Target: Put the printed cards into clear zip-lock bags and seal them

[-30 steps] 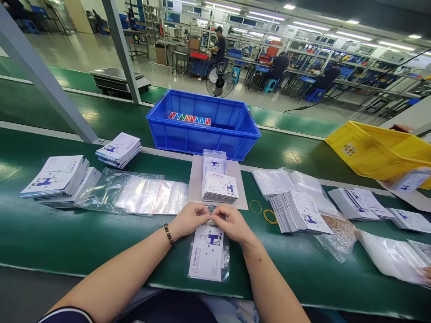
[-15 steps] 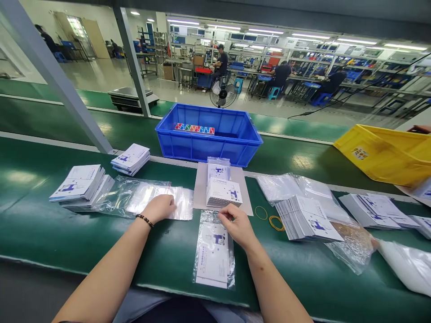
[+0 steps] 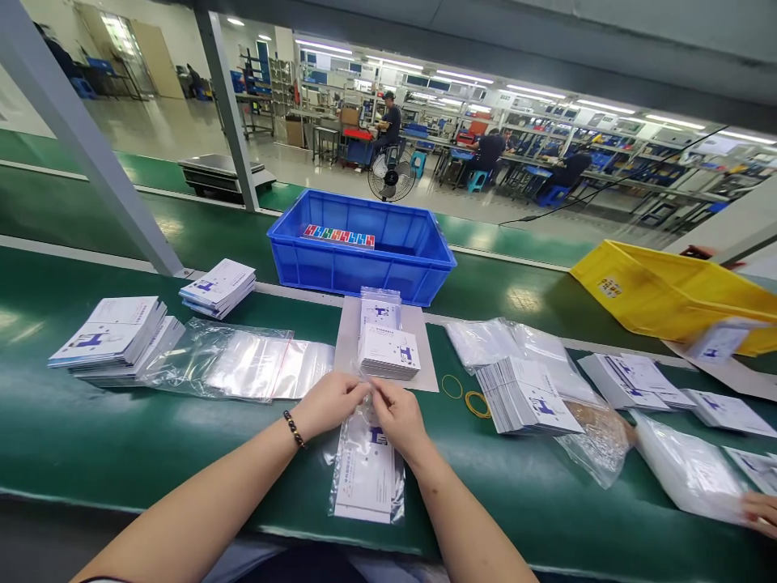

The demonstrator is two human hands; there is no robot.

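My left hand and my right hand meet in front of me, both closed in a pinch on clear plastic at the top end of a plastic bag. Inside or beneath this clear plastic lies a white booklet with a purple picture; I cannot tell whether one bag or two overlap there. Just beyond my fingers, a stack of booklets rests with a bagged booklet on a grey card. Left of my hands lies a pile of empty clear bags.
Booklet stacks stand at the left, more booklets at the right beside rubber bands. A blue bin is behind, a yellow bin at the right. Another person's hand touches white plastic packaging at the right edge.
My left hand has come back from the pile of clear bags to meet my right hand at the bag's top. Another person's hand has come into view at the right.
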